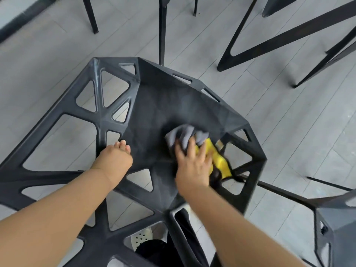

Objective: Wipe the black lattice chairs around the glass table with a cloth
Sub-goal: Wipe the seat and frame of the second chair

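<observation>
**Left:** the left hand (115,157) is bracing the black lattice chair (154,105) at a strut where the open lattice is meeting the solid seat. Its fingers are lying bunched with their tips on the plastic; whether they are hooking round the strut cannot be told.

**Centre:** the cloth (185,135), part grey and part yellow, is lying crumpled on the right part of the seat. The right hand (192,166) is pressing it down with fingers spread wide. The chair is probably stiff, light and apt to slide, so a strut is offering the firmest hold. The soft cloth is likely catching on lattice edges.

**Right:** a second chair (335,228) and the table legs (289,35) are standing near, narrowing the room. Bare floor (38,74) is lying open at the left.
</observation>
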A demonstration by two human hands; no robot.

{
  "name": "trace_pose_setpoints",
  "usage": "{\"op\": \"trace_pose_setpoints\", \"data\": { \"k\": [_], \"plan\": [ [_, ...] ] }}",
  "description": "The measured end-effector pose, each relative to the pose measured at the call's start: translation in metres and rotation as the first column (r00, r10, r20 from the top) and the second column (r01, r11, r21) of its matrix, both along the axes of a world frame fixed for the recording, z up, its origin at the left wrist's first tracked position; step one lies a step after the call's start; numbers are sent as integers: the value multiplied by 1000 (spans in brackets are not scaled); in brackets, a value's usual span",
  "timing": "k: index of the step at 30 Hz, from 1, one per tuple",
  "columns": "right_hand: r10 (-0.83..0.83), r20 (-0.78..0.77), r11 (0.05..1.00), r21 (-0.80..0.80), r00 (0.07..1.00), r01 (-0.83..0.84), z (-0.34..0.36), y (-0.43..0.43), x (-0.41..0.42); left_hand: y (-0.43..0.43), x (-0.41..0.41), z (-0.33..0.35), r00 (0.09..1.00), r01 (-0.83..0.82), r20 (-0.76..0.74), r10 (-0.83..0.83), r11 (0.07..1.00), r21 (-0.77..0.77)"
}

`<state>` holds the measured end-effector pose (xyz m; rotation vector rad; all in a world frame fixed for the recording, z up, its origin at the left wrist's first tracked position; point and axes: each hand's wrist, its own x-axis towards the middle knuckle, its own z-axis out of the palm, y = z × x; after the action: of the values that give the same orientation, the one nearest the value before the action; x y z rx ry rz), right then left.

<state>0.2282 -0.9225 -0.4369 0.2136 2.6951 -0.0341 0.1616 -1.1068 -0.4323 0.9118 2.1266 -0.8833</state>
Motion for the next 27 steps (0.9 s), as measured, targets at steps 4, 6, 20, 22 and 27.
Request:
{"op": "trace_pose_setpoints", "data": {
  "k": [4,6,20,22,27],
  "plan": [
    [261,237,961,-155,936,-229,13,-41,51,-1,1,3,999,-34,28,34,999,3],
    [375,209,925,-153,903,-349,13,-25,40,-1,1,5,998,-52,38,51,999,8],
    [-250,142,949,232,958,213,37,149,-88,-3,-4,2,998,-55,40,53,997,55],
    [-257,121,943,247,959,222,39,138,-81,-4,-4,3,997,-55,51,52,997,58],
    [-86,147,953,301,985,38,43,105,-54,-4,-4,2,995,-81,63,77,995,54]
  ]
}}
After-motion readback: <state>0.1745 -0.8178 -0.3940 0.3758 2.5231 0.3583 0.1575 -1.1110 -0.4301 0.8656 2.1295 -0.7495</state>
